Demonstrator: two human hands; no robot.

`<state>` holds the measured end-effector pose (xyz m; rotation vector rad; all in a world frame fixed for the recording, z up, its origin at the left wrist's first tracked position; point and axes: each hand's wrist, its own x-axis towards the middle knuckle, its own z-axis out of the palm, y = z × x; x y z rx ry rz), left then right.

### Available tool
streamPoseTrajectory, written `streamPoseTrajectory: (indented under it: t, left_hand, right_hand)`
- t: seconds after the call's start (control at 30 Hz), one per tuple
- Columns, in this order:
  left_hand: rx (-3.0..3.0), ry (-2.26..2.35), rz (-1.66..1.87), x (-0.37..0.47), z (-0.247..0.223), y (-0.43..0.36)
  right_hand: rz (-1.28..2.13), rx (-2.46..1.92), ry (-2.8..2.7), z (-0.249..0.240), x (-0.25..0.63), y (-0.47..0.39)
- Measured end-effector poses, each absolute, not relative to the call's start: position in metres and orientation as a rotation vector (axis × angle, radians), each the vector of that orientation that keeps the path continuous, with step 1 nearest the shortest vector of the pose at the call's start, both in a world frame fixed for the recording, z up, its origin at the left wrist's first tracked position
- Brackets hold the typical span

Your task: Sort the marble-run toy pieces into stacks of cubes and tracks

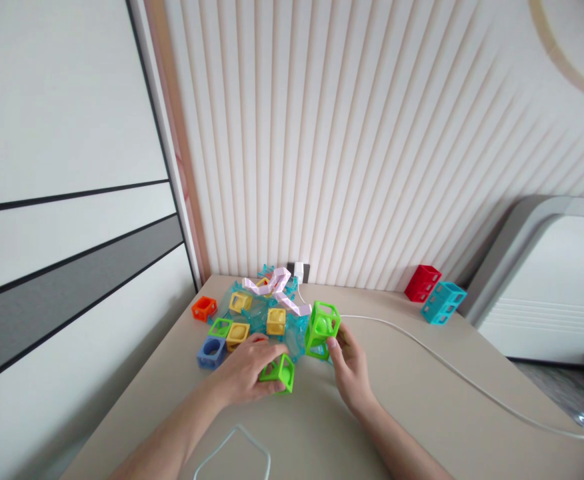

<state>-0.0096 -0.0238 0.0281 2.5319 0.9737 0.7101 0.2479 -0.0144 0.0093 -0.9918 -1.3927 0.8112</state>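
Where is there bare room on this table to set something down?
On the right: between the right hand and the long white cable, and beyond it towards the red block. Crowded: back left, with yellow blocks near the left hand.

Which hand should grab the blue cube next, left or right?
Probably the left hand: it is nearer the blue cube than the right hand is. It would likely have to put down its green cube first, but the right holds a green piece too.
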Motion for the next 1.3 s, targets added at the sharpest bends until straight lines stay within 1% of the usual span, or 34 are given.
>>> streamPoseTrajectory:
  t: [0.13,0.47,0.6,0.73,0.83,1.0,1.3]
  left_hand:
    - [2.506,0.994,0.826,-0.012,0.022,-0.021]
    - [2.379,1.052,1.25,-0.015,0.004,-0.015]
    - [2.177,1.115,1.332,-0.007,0.012,-0.005]
    - [1.937,1.104,1.439,0.01,0.028,0.012]
    - [1.813,1.091,1.521,0.023,0.031,0.019]
    - [1.906,1.033,1.532,0.028,0.021,0.014]
    - [1.957,0.937,1.372,0.02,0.009,-0.001]
  right_hand:
    - [0.821,-0.986,-1.388,0.01,0.248,-0.015]
    - [0.828,-0.971,-1.371,0.014,0.246,-0.016]
    - [0.828,-0.965,-1.366,0.015,0.246,-0.016]
    - [0.825,-0.965,-1.36,0.015,0.246,-0.015]
    - [0.824,-0.975,-1.359,0.014,0.247,-0.014]
    - [0.809,-0.987,-1.373,0.019,0.246,-0.016]
    - [0.889,-0.952,-1.401,0.029,0.243,-0.022]
